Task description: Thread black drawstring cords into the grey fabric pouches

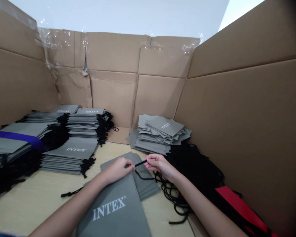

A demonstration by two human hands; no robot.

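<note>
A grey bag [113,207] printed INTEX lies flat in front of me. My left hand [122,169] rests over its upper edge, thumb and fingers pinched at a black cord [140,163]. The cord's other visible end is between the fingertips of my right hand [159,164], so a short taut length spans the gap. Another strand droops below it toward a black tangle of cords [174,194]. A knotted cord end [71,193] sticks out left of the bag, beyond my left forearm. Several more grey bags [146,184] lie partly under this one.
Stacks of grey bags with black cords [75,149] stand on the left, one crossed by a purple band [17,135]. A loose pile of grey bags [162,130] sits back right, beside a heap of black cords [194,164] and a red strip [241,205]. Cardboard walls [113,52] enclose the table.
</note>
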